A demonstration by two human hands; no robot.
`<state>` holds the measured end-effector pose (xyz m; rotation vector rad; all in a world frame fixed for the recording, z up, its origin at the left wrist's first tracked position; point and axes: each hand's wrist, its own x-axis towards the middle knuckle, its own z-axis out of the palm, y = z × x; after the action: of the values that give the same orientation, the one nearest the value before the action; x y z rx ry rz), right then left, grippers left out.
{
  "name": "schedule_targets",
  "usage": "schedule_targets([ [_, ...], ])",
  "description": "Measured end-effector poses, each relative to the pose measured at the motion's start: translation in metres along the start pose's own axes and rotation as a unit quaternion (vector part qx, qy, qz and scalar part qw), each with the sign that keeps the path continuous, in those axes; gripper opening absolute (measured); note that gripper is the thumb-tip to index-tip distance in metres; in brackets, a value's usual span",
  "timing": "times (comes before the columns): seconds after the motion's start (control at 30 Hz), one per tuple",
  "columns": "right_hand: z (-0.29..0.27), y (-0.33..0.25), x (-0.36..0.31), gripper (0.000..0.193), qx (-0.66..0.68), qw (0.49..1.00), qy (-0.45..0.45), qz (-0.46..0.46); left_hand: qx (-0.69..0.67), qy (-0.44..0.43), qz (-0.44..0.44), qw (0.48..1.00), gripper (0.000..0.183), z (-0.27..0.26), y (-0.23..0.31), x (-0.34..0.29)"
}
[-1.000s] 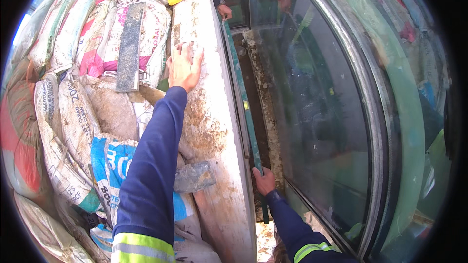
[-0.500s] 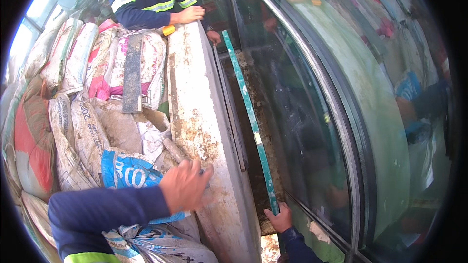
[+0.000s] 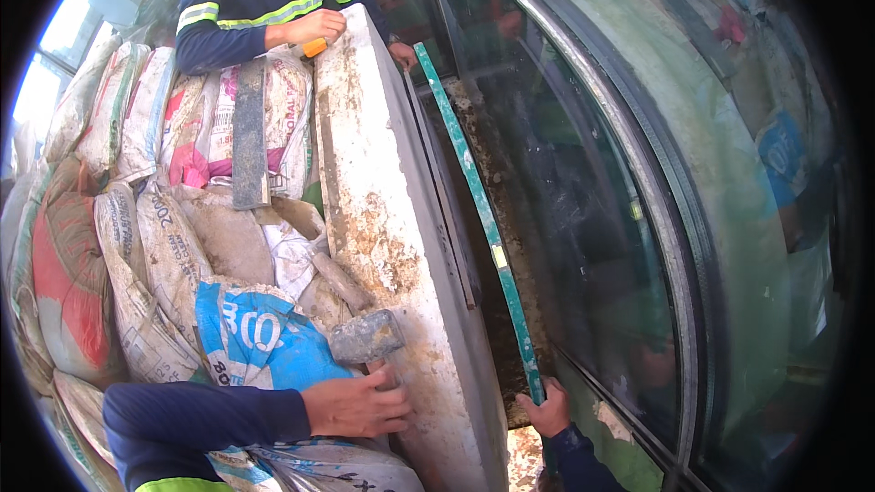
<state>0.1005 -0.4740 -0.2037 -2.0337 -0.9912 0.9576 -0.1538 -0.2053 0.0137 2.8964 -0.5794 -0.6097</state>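
Observation:
My left hand (image 3: 360, 407) is closed around the short handle of a mallet, whose grey, dirty head (image 3: 366, 337) lies just beyond my fingers, beside the stained pale slab (image 3: 383, 246). Much of the handle is hidden by the hand. My right hand (image 3: 547, 408) grips the lower end of a long green spirit level (image 3: 474, 191), which is spattered with white and has a pale vial window. The level slants through the narrow gap between the slab and the dark glass panels (image 3: 583, 246).
Stacked, filled sacks (image 3: 137, 246) fill the left side. A grey flat bar (image 3: 249, 137) and a rounded stick (image 3: 342, 282) rest on them. Across the slab, a co-worker's hand (image 3: 314, 27) lies near a yellow object (image 3: 314, 47); their other hand (image 3: 402, 56) is by the gap.
My left hand has drawn down toward me, and the mallet head now shows clearly. My right hand keeps hold of the level. The co-worker's near hand has shifted slightly left in view.

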Motion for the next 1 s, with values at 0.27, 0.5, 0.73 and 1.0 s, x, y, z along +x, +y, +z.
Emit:
schedule_targets([
  [0.27,-0.005,0.016,-0.002,0.047,-0.004,1.0,-0.024,0.018,0.021,0.005,-0.095,0.995,0.008,-0.055,-0.027,0.007],
  [0.5,0.004,0.02,-0.005,0.043,0.029,0.998,-0.044,0.043,0.151,0.127,-0.206,0.959,0.024,-0.124,-0.153,-0.005],
  [0.73,0.064,0.039,0.048,0.044,0.035,0.998,-0.044,0.036,0.048,0.258,-0.303,0.916,0.026,-0.092,-0.297,-0.044],
  [1.0,0.147,0.067,0.134,0.055,0.071,0.996,-0.037,0.046,0.066,0.272,-0.376,0.883,0.039,-0.045,-0.336,-0.054],
])
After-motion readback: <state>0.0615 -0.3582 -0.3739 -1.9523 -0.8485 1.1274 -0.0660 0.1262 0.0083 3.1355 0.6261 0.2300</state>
